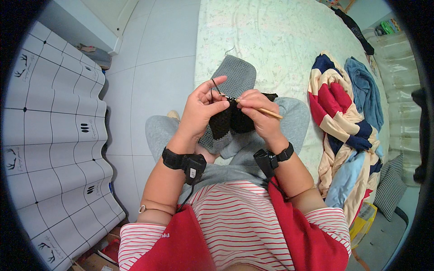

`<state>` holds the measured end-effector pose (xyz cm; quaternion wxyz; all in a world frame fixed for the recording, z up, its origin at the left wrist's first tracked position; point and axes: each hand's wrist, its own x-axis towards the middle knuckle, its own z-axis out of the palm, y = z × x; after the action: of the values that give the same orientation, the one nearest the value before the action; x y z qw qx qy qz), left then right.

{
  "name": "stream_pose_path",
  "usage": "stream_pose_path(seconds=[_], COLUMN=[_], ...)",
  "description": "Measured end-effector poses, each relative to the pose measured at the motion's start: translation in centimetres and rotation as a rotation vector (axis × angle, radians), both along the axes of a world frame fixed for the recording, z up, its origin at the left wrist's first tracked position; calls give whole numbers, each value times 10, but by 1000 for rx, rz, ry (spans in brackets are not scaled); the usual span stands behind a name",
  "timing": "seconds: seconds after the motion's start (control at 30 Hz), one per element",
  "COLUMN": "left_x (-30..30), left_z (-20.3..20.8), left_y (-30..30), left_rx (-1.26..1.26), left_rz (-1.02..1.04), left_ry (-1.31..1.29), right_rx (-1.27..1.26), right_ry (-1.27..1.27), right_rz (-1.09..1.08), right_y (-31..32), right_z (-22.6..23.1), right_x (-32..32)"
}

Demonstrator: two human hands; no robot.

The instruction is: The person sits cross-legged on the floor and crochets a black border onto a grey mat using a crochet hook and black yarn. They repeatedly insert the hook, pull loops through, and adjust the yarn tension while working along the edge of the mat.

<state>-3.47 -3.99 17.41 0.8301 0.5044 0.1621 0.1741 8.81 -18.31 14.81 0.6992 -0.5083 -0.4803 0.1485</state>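
My left hand [199,108] pinches the edge of a crocheted piece, its index finger raised with dark yarn [216,86] running over it. The piece has a grey part [238,70] lying toward the bed and a black part [220,124] hanging below my fingers. In my right hand [260,113] is a crochet hook with a wooden handle [271,113], held closed between thumb and fingers. The hook's tip meets the black loops between both hands. A black bundle [242,123], perhaps yarn, rests under my right hand; its shape is partly hidden.
My legs in grey trousers [291,117] lie beneath the work. A floral bedsheet [271,36] spreads ahead. Bunched cream, red and navy cloth [334,99] and a blue cloth [365,92] lie at the right. A white grid-patterned curtain [63,131] hangs at the left, beside the tiled floor [151,81].
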Motion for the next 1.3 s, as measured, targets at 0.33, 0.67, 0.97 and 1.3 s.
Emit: stream_pose_path(seconds=[0.33, 0.67, 0.97, 1.3], left_x=[0, 2, 1, -2], left_z=[-10, -16, -8, -10], left_y=[10, 9, 0, 0], left_rx=[-102, -148, 163, -46], left_rz=[-114, -154, -51, -14], left_ry=[-45, -84, -28, -73], right_rx=[28, 101, 49, 59], right_ry=[-52, 137, 89, 257], right_rz=[5, 80, 36, 93], right_y=[-10, -8, -4, -3], right_z=[-6, -9, -9, -15], right_x=[7, 3, -2, -8])
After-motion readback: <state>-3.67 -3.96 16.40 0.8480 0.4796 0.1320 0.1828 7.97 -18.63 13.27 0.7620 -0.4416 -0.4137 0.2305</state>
